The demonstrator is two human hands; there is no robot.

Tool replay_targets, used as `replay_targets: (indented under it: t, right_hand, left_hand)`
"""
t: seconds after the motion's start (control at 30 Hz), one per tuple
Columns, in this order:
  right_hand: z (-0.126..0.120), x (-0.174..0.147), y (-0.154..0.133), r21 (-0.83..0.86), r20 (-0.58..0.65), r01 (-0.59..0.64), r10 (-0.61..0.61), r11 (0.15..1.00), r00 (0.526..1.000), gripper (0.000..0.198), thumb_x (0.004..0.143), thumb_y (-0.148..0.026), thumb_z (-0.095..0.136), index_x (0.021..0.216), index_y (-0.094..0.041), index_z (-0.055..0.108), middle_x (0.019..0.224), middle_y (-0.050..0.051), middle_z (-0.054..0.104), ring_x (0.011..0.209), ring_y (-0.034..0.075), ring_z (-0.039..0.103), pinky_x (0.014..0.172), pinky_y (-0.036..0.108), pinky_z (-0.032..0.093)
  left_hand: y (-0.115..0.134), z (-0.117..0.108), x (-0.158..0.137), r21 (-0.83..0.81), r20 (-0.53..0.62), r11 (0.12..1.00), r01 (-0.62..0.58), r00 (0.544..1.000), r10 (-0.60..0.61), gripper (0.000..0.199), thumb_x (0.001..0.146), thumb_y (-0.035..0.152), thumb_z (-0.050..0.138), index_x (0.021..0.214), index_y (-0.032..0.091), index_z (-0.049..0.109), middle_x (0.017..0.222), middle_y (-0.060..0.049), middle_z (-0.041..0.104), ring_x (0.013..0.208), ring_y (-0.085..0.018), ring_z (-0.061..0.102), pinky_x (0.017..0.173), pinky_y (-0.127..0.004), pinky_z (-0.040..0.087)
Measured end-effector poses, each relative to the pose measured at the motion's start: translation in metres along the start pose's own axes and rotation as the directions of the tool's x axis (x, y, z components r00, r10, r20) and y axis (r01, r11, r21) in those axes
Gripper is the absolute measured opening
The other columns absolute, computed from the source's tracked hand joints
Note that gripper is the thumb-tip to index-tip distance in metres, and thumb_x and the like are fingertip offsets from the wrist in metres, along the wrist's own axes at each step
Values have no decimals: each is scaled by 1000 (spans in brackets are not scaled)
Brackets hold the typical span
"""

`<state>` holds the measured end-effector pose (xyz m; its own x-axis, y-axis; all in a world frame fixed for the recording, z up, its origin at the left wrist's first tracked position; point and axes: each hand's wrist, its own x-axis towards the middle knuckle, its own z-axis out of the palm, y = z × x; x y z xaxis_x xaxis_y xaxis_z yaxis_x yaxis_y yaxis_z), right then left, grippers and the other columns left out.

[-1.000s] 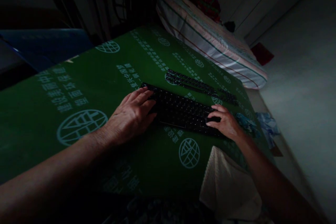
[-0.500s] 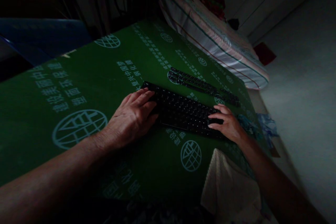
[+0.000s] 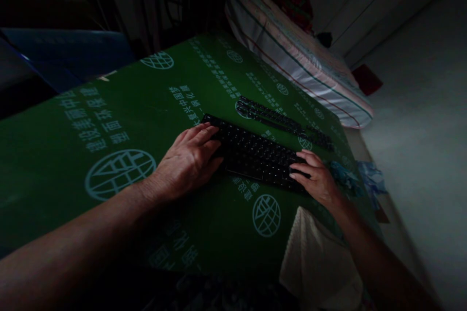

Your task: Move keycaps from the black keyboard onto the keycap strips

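Observation:
A black keyboard [image 3: 257, 153] lies slantwise on the green table, with small pale specks across its top. My left hand [image 3: 191, 155] holds its left end, fingers bent together over the edge and covering that corner. At the opposite end, my right hand [image 3: 315, 177] grips the keyboard with its fingers curled onto the top. Part of each thumb's contact is hard to make out in the dim light. Just behind the keyboard, loose black keycaps [image 3: 273, 114] are laid out in rows, apart from both hands.
A beige cloth [image 3: 321, 262] hangs at the near edge of the green printed table [image 3: 222, 233]. Crumpled blue-and-white plastic [image 3: 372, 177] is by the right edge. Beyond stand a mattress [image 3: 292, 53] and a blue panel-like object [image 3: 73, 53]. A pale wall rises at right.
The whole view has shifted slightly, so the table and keyboard appear a little farther right. Both hands keep their places at the keyboard's ends.

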<state>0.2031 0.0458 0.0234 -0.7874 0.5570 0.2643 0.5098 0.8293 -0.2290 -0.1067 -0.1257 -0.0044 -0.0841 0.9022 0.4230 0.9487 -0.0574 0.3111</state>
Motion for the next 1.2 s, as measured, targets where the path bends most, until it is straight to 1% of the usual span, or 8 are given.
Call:
replay_targets:
  t: [0.17, 0.3, 0.4, 0.63, 0.8, 0.9, 1.07, 1.2]
  right_hand:
    - [0, 3, 3, 3, 32, -20, 20, 1000, 999, 21, 77, -32, 65, 96, -25, 70, 116, 8, 60, 120, 26, 47, 101, 49, 41]
    - [-1, 4, 7, 16, 67, -58, 56, 998, 996, 21, 75, -34, 67, 94, -26, 71, 121, 8, 57, 120, 26, 47, 102, 49, 39]
    - [-2, 4, 9, 39, 71, -81, 78, 996, 994, 22, 75, -36, 67, 94, -26, 70, 123, 8, 56, 120, 26, 47, 103, 48, 39]
    - [-3, 3, 12, 30, 71, -74, 72, 997, 995, 23, 74, -39, 67, 92, -27, 69, 123, 7, 55, 121, 26, 47, 104, 49, 38]
    - [-1, 0, 12, -24, 41, -48, 49, 999, 998, 24, 75, -41, 65, 92, -24, 70, 120, 10, 57, 120, 27, 48, 103, 50, 39]
    - [-1, -2, 9, -61, 34, -18, 20, 998, 999, 25, 77, -39, 63, 96, -23, 70, 120, 10, 57, 120, 28, 47, 101, 51, 41]
    - [0, -10, 0, -159, 49, 75, -68, 984, 996, 25, 84, -32, 56, 104, -22, 68, 127, 11, 53, 125, 28, 42, 101, 51, 41]
    - [4, -17, -6, -206, 36, 92, -86, 974, 996, 28, 86, -26, 51, 110, -20, 65, 131, 13, 50, 127, 28, 39, 101, 53, 41]
  left_hand:
    - [3, -3, 2, -17, 22, 1000, 10, 1000, -10, 37, 85, 38, 42, 101, 13, 64, 131, -15, 52, 127, -31, 42, 104, -47, 37]
    - [5, -5, 3, -23, 39, 1000, 22, 999, -21, 36, 85, 37, 42, 102, 13, 64, 131, -14, 52, 127, -30, 41, 105, -46, 36]
    - [4, -6, 3, -19, 47, 1000, 24, 999, -24, 36, 85, 36, 43, 103, 14, 64, 132, -13, 51, 128, -29, 40, 105, -47, 35]
    - [5, -6, 2, -22, 61, 999, 24, 998, -22, 35, 84, 35, 45, 104, 13, 64, 133, -14, 50, 129, -30, 39, 106, -46, 34]
    - [7, -10, 3, -18, 97, 999, 45, 994, -43, 34, 84, 33, 47, 105, 13, 64, 133, -13, 50, 129, -29, 39, 107, -45, 33]
    - [8, -10, 3, -25, 97, 998, 49, 994, -46, 32, 83, 33, 48, 105, 14, 63, 133, -12, 50, 129, -29, 38, 106, -46, 34]
    - [7, -10, 2, -36, 81, 999, 35, 996, -31, 34, 84, 32, 47, 105, 12, 64, 133, -15, 50, 128, -30, 39, 106, -47, 34]
    - [7, -9, 2, -24, 82, 999, 25, 996, -23, 34, 84, 33, 47, 105, 12, 64, 134, -14, 49, 129, -30, 39, 106, -46, 34]
